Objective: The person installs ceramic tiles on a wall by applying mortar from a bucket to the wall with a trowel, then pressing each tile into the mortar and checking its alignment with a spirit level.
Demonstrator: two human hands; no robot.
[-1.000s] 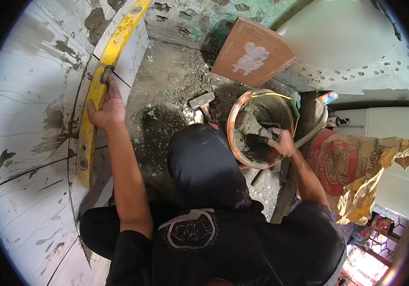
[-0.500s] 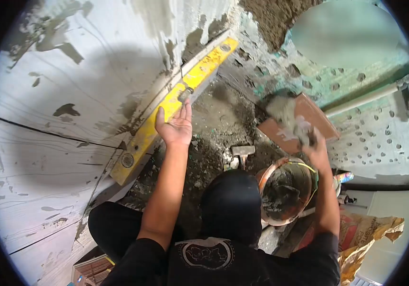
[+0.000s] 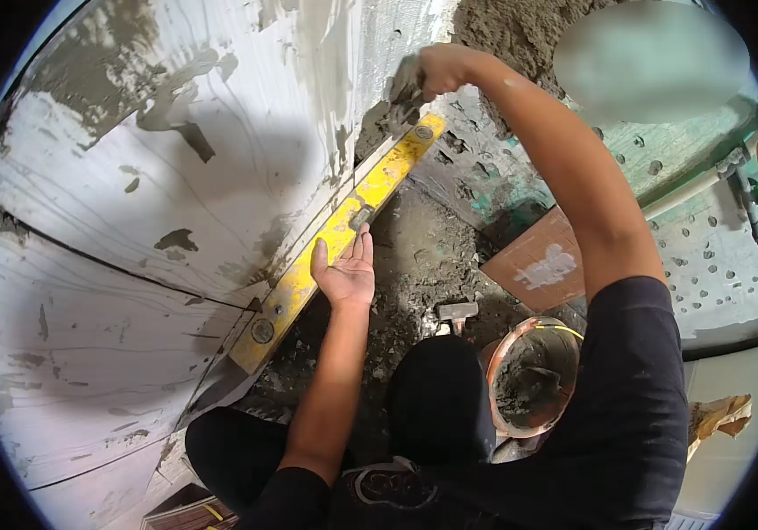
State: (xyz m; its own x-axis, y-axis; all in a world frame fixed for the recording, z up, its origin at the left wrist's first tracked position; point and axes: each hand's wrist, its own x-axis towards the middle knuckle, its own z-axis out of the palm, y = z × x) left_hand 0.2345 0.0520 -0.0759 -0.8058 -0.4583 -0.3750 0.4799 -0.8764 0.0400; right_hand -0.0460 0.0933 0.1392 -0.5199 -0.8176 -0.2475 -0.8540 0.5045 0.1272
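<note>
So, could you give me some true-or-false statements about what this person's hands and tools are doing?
1. The left hand lies open against the yellow level. True.
2. The right hand is down in the bucket. False: it is up at the wall, near the level's upper end.
3. The bucket has grey mortar in it. True.
4. The hammer is in the left hand. False: it lies on the ground beside the bucket.
</note>
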